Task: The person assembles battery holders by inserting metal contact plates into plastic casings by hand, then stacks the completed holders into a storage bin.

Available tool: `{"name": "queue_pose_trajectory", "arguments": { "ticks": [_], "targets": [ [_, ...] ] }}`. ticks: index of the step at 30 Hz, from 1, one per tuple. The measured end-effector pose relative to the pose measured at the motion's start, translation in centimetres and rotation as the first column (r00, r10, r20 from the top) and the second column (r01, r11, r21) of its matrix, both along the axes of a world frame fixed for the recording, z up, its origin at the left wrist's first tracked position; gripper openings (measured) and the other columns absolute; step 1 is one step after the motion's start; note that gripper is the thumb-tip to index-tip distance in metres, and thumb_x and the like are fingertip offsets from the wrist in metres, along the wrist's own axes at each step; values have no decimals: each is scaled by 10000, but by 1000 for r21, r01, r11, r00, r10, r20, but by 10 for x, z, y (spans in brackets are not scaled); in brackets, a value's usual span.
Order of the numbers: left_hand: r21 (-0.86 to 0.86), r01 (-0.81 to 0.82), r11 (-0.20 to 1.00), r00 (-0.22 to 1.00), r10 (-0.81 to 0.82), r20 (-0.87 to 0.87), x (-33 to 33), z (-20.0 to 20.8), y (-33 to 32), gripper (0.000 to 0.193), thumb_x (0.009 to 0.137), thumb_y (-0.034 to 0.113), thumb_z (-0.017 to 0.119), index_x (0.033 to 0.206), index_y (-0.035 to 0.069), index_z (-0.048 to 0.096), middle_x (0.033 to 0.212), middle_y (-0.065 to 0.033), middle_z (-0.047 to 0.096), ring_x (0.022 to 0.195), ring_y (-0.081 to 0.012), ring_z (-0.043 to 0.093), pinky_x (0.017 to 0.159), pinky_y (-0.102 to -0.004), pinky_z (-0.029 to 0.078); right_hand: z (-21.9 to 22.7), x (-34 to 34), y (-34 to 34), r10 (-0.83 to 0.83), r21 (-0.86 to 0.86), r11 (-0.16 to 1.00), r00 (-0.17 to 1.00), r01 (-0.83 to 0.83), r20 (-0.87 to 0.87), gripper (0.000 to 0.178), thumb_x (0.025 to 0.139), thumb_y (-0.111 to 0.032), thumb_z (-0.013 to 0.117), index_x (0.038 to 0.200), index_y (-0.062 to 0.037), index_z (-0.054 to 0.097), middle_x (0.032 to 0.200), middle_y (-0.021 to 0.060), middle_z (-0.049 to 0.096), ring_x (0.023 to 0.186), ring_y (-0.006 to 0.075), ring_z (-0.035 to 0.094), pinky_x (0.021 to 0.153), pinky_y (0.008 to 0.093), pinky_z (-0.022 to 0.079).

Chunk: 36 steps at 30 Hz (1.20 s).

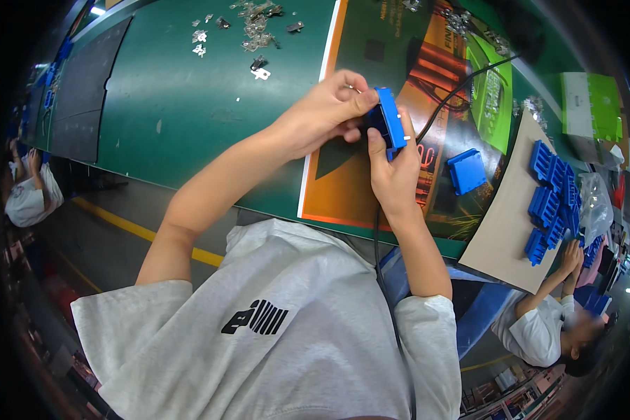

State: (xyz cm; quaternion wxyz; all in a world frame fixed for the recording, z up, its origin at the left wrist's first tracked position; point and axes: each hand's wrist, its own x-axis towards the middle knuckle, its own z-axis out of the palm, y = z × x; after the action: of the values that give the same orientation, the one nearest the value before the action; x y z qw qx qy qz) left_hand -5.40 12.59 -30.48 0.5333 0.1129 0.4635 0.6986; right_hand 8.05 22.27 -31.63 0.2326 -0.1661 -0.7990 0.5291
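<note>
A blue plastic housing (393, 120) is held up on edge over the table, with small pale pins showing on its side. My right hand (397, 171) is closed round its lower end, thumb on the near side and fingers behind. At the upper left of the housing, my left hand (332, 112) has its thumb and forefinger pinched together against the edge. Whatever lies in that pinch is too small to make out. A second blue housing (467, 171) lies on the printed sheet, to the right of my right hand.
Small metal parts (257, 28) lie scattered on the green table (189, 105). A printed sheet (322, 189) lies beneath my hands, crossed by a black cable (444, 99). Several blue housings (549, 199) rest on cardboard (500, 227) at right, near a co-worker (539, 325). A green-white box (591, 108) stands beyond.
</note>
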Motion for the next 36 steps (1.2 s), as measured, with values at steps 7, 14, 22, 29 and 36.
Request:
{"name": "queue_pose_trajectory", "arguments": {
  "ticks": [7, 14, 22, 29, 36],
  "targets": [
    [4, -23, 1000, 966, 24, -257, 3, 2, 2, 446, 864, 392, 635, 1130, 64, 489, 921, 5, 525, 711, -71, 465, 619, -207, 404, 8, -1, -2, 60, -38, 997, 998, -60, -22, 451, 919, -177, 590, 1278, 35, 420, 1035, 89, 558, 924, 144, 530, 833, 276, 428],
    [-90, 4, 996, 959, -29, -281, -3, 6, 1, 423, 879, 382, 626, 1122, 61, 496, 919, 5, 522, 696, -62, 447, 595, -204, 388, 10, -5, -4, 46, -217, 975, 999, -43, 11, 447, 923, -180, 578, 1285, 34, 425, 1052, 89, 565, 925, 142, 540, 823, 271, 442],
    [-76, -82, 994, 941, 52, -333, -13, 5, -5, 273, 963, 308, 482, 1000, 47, 552, 758, 32, 452, 590, -36, 385, 520, -182, 313, 19, -11, 18, -47, -943, 286, 980, -170, -191, 573, 978, -402, 382, 1337, 43, 342, 1323, 240, 442, 1245, 374, 436, 1034, 463, 407],
    [12, -254, 967, 943, 250, -220, -14, 8, -1, 205, 935, 139, 391, 1055, 22, 508, 772, 5, 482, 558, -51, 404, 455, -202, 308, 17, -9, 27, -61, -969, 60, 968, -239, -243, 692, 958, -522, 298, 1359, 42, 326, 1357, 287, 389, 1244, 443, 407, 978, 466, 448],
    [52, -284, 957, 935, 288, -208, -18, 5, -7, 149, 845, 30, 320, 927, 64, 439, 633, 9, 403, 463, -44, 293, 416, -214, 268, 25, -10, 37, -25, -938, 158, 949, -308, -315, 658, 959, -506, 297, 1376, 2, 331, 1358, 264, 405, 1231, 412, 435, 938, 457, 468]
  ]
}}
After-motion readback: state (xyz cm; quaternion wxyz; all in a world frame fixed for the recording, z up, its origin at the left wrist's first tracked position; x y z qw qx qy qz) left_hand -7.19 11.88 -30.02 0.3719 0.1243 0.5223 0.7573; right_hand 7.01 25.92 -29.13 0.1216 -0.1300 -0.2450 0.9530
